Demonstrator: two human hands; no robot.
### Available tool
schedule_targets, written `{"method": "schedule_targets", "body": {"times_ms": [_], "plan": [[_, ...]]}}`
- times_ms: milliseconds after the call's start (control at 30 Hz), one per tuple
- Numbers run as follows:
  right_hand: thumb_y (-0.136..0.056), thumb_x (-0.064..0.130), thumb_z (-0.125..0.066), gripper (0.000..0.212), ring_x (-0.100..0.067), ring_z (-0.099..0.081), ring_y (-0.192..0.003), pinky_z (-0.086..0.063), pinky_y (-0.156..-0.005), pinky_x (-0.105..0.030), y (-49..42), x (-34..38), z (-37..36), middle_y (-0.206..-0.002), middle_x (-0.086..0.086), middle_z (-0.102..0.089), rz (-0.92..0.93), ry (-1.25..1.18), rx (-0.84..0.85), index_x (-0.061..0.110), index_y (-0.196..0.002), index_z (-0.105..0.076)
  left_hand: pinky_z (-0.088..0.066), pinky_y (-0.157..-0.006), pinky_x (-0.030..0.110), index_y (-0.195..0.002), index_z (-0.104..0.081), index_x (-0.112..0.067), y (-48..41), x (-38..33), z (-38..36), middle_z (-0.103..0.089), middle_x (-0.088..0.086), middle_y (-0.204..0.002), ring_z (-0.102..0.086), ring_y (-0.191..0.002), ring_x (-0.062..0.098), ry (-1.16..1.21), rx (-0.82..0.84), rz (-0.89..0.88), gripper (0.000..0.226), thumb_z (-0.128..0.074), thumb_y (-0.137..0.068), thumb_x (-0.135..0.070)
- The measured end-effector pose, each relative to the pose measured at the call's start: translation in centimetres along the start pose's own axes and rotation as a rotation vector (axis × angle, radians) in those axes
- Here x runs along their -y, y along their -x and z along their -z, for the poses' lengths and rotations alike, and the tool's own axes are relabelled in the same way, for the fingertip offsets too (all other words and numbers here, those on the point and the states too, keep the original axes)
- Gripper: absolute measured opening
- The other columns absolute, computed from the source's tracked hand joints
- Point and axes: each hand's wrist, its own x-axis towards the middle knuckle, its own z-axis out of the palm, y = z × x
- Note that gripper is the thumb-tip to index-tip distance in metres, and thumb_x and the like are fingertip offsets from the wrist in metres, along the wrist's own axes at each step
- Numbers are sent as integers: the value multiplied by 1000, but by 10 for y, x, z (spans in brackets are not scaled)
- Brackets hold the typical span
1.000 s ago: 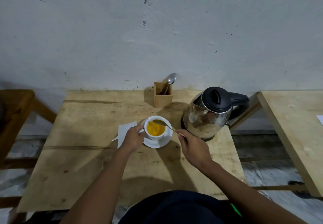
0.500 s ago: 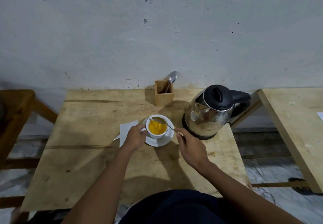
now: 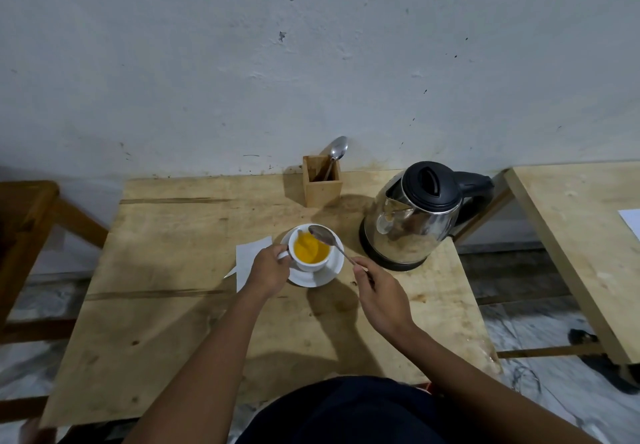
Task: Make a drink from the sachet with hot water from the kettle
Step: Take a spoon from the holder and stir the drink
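A white cup [image 3: 310, 263] full of orange-yellow drink stands on a white saucer [image 3: 329, 274] in the middle of the wooden table [image 3: 166, 322]. My left hand [image 3: 268, 270] grips the cup's handle on its left side. My right hand [image 3: 381, 296] pinches the handle of a metal spoon [image 3: 323, 236], whose bowl hovers just over the cup's right rim, out of the liquid. A white opened sachet [image 3: 247, 258] lies flat left of the saucer, partly under my left hand. The steel kettle [image 3: 414, 218] with a black lid sits on its base to the right.
A small wooden holder [image 3: 322, 184] with another spoon [image 3: 337, 149] stands at the table's back edge against the wall. A second wooden table [image 3: 581, 236] is at the right, a wooden chair or bench [image 3: 27, 222] at the left. Tiled floor lies below.
The spoon's bowl has risen slightly and now hangs over the cup's right rim. My left hand has kept its hold on the cup handle. The view shifted a little.
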Motion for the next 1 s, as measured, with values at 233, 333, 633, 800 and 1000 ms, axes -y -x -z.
{"method": "schedule_targets", "body": {"times_ms": [233,333,633,800,1000], "plan": [[-103,25,-42,31,-5,-51,-75,-41,-71,-23,-2,4,2,-75,15,-54,-312,-515,48,14,-97,-70,-39,-80,27,-119,-62,-6,0,1,0,-64,15,-120,-59,-108,28,-10,-1,-20,30,-47,-95,-13],[-103,18,-41,25,-6,-45,-67,-37,-67,-22,-3,-3,0,-71,11,-46,-362,-637,1,18,-88,-61,-38,-80,27,-122,-60,-5,0,2,0,-63,16,-122,-58,-110,29,-11,0,-30,31,-47,-95,-13],[-103,17,-37,19,-16,-44,-65,-33,-57,-31,-10,-31,-35,-73,-3,-49,-423,-448,-79,11,-99,-54,-39,-82,27,-123,-59,-8,-1,6,1,-64,14,-121,-58,-111,27,-1,16,-49,30,-47,-95,-13],[-103,19,-39,17,-15,-45,-60,-34,-56,-31,-28,-31,-46,-73,-4,-52,-466,-389,-107,11,-101,-53,-38,-82,26,-122,-59,-7,-1,5,1,-64,15,-120,-57,-109,27,5,18,-56,30,-47,-95,-13],[-100,28,-43,21,-26,-59,-91,-46,-81,-37,-38,-36,-50,-96,-4,-62,-506,-174,-74,14,-107,-58,-39,-83,26,-121,-60,-6,1,7,0,-63,15,-122,-57,-111,28,48,6,-57,30,-47,-95,-12]]}}
